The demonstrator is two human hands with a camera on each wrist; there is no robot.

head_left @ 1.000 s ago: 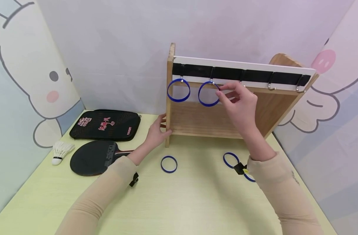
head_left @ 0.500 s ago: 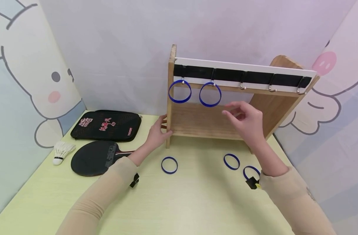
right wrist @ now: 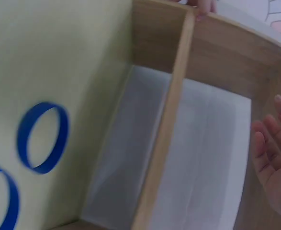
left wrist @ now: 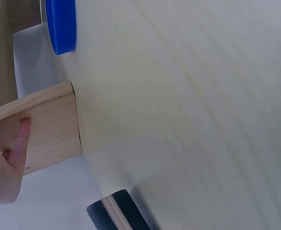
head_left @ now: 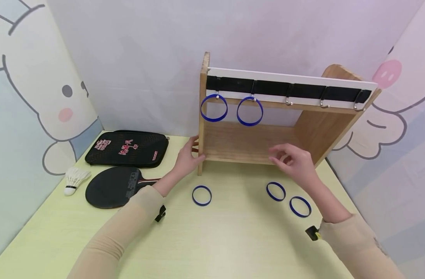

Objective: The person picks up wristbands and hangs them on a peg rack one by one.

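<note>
My left hand rests on the outer side panel of a wooden shelf, its thumb at the front edge; in the left wrist view a straight finger lies against the panel. Holding nothing, my right hand hovers before the lower shelf board, fingers loosely bent. Two blue wristbands hang side by side from the left hooks of a black-and-white hook rail: a left band and a right band. On the table lie a lone band and, at the right, a band beside another band.
Three metal hooks on the rail's right carry nothing, among them an end hook. At the left of the table lie a black zip case, a table tennis bat and a white shuttlecock. Patterned walls stand behind and beside.
My right hand has let go of the second hanging wristband and moved down and right, away from the hooks. My left hand stays at the side panel.
</note>
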